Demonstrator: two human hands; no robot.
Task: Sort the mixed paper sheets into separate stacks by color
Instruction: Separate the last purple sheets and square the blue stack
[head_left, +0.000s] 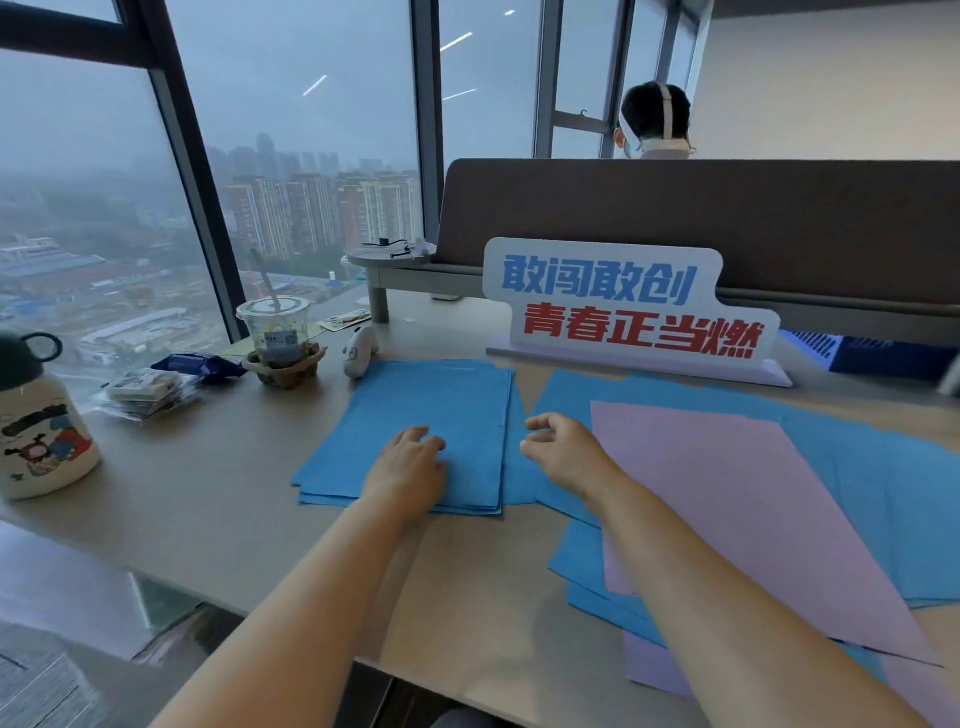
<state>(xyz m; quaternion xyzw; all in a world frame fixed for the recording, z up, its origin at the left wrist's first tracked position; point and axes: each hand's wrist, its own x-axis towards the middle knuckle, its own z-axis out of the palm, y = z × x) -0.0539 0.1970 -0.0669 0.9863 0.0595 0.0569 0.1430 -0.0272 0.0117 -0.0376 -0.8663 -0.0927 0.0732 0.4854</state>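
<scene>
The blue stack (431, 410) lies squared up on the bench (218, 499), left of centre. The left hand (410, 467) rests on its near part, fingers (415, 439) bent and close together, tips touching the top sheet.

Just to the right is the mixed pile: a pink sheet (727, 499) lies skewed on top of fanned-out blue sheets (883, 499), and a lilac sheet (649, 670) pokes out underneath at the near edge. One blue sheet of this pile reaches under the stack's right edge.

The right hand (563, 452) is over the left edge of the pile, beside the stack, with its fingers (535, 423) loosely curled. I cannot tell whether they pinch a sheet.

Behind the paper stands a sign (623, 306). At the left are a cup (275, 327) in a pulp holder and a bottle (41, 436). A person's head (654, 119) shows beyond the divider (675, 218).
</scene>
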